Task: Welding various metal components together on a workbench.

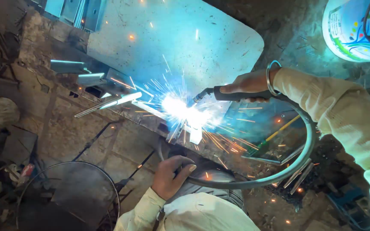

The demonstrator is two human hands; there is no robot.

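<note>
My right hand (247, 84) grips the handle of a welding torch (219, 93), with a metal bangle at the wrist. The torch tip points left and down at a bright white arc (180, 109) that throws sparks over the metal pieces (120, 100) on the work slab (185, 38). From the handle a grey hose (279, 173) loops down and around toward my body. My left hand (172, 175) rests on my knee with the fingers curled, and the hose runs just beside it. Whether the fingers hold the hose I cannot tell.
A painted white bucket (356, 30) stands at the top right. Metal channel sections (76, 10) lie at the top left. A wire ring (65, 188) lies on the ground at lower left. Metal strips and a yellow-handled tool (279, 132) lie to the right of the arc.
</note>
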